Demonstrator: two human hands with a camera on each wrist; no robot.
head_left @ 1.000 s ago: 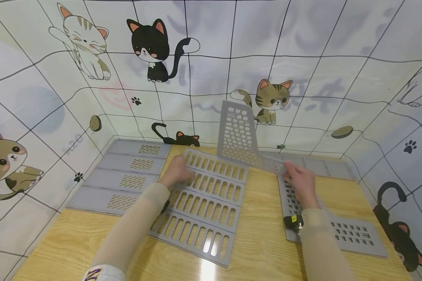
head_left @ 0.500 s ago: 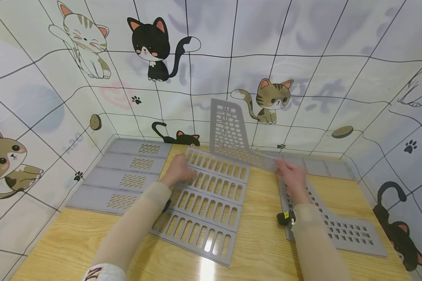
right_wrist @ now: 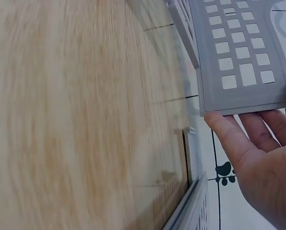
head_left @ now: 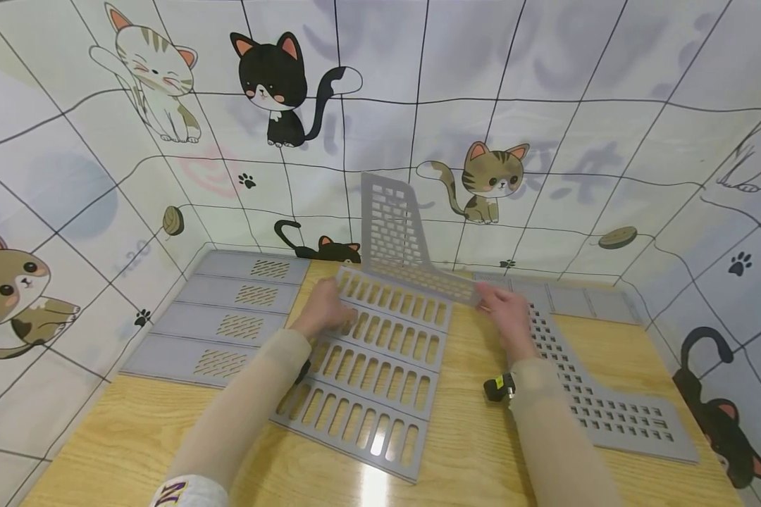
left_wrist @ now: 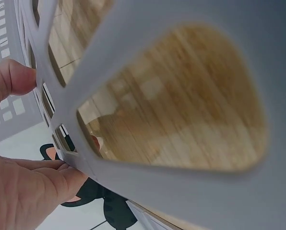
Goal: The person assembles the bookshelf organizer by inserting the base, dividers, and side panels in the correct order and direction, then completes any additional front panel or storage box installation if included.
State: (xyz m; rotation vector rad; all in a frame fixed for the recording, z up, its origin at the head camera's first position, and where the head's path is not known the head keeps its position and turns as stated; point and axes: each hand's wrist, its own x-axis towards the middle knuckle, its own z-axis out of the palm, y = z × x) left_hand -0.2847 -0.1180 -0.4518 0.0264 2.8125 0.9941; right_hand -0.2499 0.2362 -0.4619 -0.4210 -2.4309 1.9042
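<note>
In the head view my left hand (head_left: 322, 308) pinches the left edge of a grey slotted panel (head_left: 380, 356) with rows of long oval holes. The left wrist view shows the thumb on one face of this panel (left_wrist: 181, 196) and the fingers on the other. My right hand (head_left: 507, 313) grips the narrow right end of a thin grey L-shaped panel (head_left: 366, 218) with small rectangular holes, standing upright behind the slotted panel's far edge. In the right wrist view, fingers lie under that panel's end (right_wrist: 244, 100) and the thumb is at its side.
A second L-shaped panel (head_left: 640, 445) with small holes lies on the wooden table (head_left: 469, 436) at right. Flat grey sectioned panels (head_left: 184, 320) lie at left, with another grey strip (head_left: 567, 301) at the back right. A cat-patterned curtain (head_left: 380, 84) surrounds the table.
My right hand has moved left, carrying the upright L-shaped panel from the right to behind the slotted panel's far edge. The left hand and slotted panel have barely moved.
</note>
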